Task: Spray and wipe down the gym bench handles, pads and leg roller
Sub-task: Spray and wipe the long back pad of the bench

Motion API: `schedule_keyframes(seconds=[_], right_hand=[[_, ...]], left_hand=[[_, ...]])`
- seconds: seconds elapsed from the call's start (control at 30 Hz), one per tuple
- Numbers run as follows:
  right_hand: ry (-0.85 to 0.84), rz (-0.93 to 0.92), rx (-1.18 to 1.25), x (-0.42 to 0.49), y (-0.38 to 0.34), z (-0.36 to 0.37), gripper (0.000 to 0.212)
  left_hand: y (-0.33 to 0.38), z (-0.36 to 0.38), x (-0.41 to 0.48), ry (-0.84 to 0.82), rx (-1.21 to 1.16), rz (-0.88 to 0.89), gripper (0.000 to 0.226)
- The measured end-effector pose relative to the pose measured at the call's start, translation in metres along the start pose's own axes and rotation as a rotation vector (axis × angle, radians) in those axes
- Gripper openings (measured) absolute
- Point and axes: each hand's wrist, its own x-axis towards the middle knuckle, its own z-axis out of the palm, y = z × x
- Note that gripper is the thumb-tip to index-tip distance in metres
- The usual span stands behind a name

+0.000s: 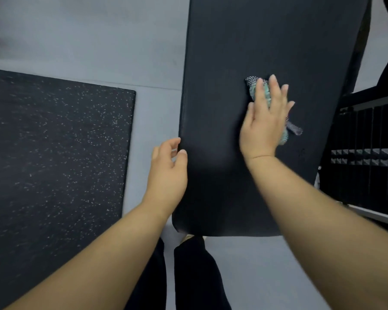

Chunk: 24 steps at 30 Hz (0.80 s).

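Black pad (255, 52), mid-wipe: the right hand (264, 117), fingers flat, presses a cloth (253, 87) onto it. The left hand (168, 166) curls loosely at its edge, grip unclear; remaining parts lie out of view.

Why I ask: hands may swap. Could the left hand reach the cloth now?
Probably yes: the left hand is at the pad's edge with only bare pad between, though the right hand presses on the cloth.

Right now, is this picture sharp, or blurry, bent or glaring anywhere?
Head view: soft overall, the teal patterned cloth under the right hand smeared. Head view: the wide lens bows the black padded bench pad and the speckled black rubber floor mat. Head view: even light, a faint sheen on the pad, no hard glare.
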Motion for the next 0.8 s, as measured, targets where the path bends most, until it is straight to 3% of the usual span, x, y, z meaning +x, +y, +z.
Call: schedule_keyframes(seconds=[0.07,0.1,0.2,0.27,0.33,0.4,0.47,0.53,0.6,0.67,0.8], right_hand=[[0.031,0.092,0.024,-0.019,-0.036,0.016,0.046],[0.019,0.034,0.052,-0.033,-0.050,0.024,0.046],[-0.174,-0.334,0.141,-0.085,-0.055,0.025,0.046],[-0.320,-0.602,0.107,-0.096,-0.023,0.008,0.051],[-0.341,-0.674,0.009,-0.092,0.023,-0.012,0.046],[-0.248,-0.450,-0.069,-0.082,0.068,-0.032,0.038],[-0.162,-0.070,-0.058,-0.072,0.090,-0.045,0.041],[-0.029,0.301,-0.025,-0.072,0.080,-0.038,0.047],[0.077,0.458,-0.003,-0.081,0.047,-0.021,0.048],[0.056,0.339,0.058,-0.102,0.019,-0.006,0.047],[-0.214,-0.288,0.054,-0.149,0.054,-0.024,0.049]], left_hand=[[0.001,-0.001,0.002,-0.013,0.019,0.002,0.033],[0.002,-0.001,0.004,-0.009,0.022,0.009,0.033],[0.007,-0.002,0.004,0.027,0.024,0.040,0.033],[0.009,-0.003,0.004,0.040,0.079,0.073,0.034],[0.009,0.001,0.003,0.021,0.173,0.138,0.035],[0.008,0.010,0.000,-0.015,0.304,0.218,0.037],[0.006,0.022,-0.007,-0.047,0.457,0.280,0.040],[0.002,0.036,-0.018,-0.077,0.567,0.332,0.040],[-0.004,0.048,-0.027,-0.084,0.645,0.392,0.041],[-0.008,0.055,-0.030,-0.056,0.678,0.434,0.044],[-0.016,0.073,-0.036,-0.027,0.722,0.515,0.044]])
